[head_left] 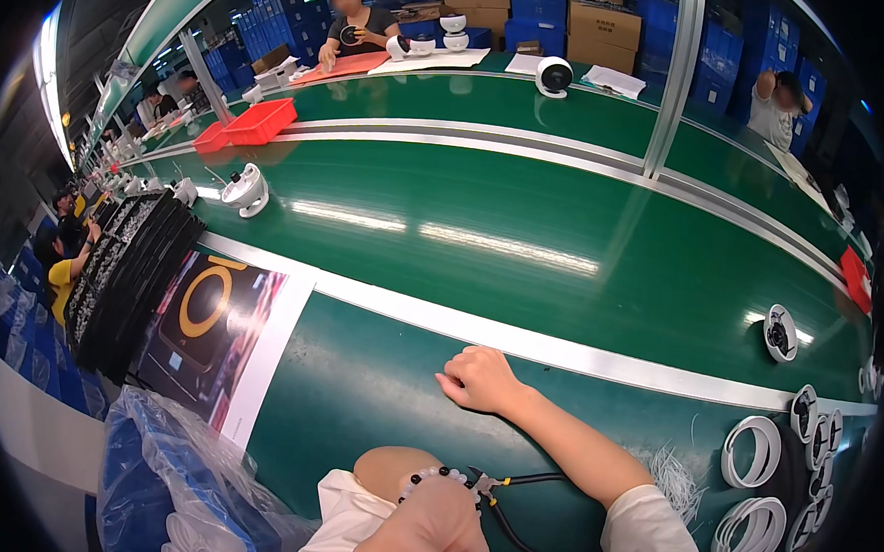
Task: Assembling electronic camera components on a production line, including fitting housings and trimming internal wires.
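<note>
My right hand (484,378) rests on the green worktop near the belt's pale edge, its fingers curled in with nothing visible in them. At the lower middle, my left hand (429,537) is raised close to me; its fingers are hidden or cut off by the lower edge. A bracelet of black and pale beads (443,476) circles the left wrist. Cutting pliers (499,488) with black handles lie on the worktop between my arms, partly covered by the left wrist. Beside my right forearm is a heap of thin white strips (672,480).
White rings (751,452) and round housings (805,414) stand at right. The green belt (445,207) carries a white camera-like unit (245,190) and a round part (781,333). At left are stacked black trays (131,272), a printed sheet (208,315) and a plastic-lined bin (172,481). People sit across.
</note>
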Demonstrator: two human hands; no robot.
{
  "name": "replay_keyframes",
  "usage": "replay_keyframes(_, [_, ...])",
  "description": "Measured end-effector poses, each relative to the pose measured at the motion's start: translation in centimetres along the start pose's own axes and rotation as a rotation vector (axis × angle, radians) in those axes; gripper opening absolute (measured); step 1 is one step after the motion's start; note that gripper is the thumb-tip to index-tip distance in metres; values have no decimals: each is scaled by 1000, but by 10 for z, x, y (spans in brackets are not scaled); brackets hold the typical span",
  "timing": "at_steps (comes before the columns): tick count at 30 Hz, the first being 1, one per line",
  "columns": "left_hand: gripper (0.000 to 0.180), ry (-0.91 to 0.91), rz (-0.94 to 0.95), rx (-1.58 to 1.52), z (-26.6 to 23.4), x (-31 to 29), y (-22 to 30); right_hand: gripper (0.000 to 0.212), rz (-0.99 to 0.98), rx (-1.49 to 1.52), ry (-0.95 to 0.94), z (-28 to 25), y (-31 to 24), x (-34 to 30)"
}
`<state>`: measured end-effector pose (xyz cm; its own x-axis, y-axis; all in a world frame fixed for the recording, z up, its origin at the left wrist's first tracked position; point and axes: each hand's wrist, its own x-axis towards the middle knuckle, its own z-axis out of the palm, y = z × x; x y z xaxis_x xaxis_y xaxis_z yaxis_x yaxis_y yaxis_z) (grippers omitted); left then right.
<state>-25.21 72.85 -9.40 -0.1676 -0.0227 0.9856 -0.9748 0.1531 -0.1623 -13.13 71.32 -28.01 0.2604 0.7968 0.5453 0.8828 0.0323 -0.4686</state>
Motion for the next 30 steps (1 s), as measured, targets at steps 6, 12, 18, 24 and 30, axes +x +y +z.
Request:
replay_keyframes(6, [40, 7, 150, 91, -9, 2, -2, 25, 21, -12, -31, 6, -3, 6])
replay_keyframes(12, [40, 25, 78, 70, -17, 8, 6, 25, 8, -11, -26, 10, -9, 16])
replay_keyframes(18, [31, 97, 437, 149, -21, 11, 1, 25, 6, -5, -19, 20, -15, 27])
replay_keyframes(24, [26, 190, 437, 296, -27, 12, 14, 25, -3, -11, -14, 26, -21, 36])
replay_keyframes(30, [23, 117, 368, 134, -39, 18, 17, 25, -5, -5, -16, 34, -25, 45])
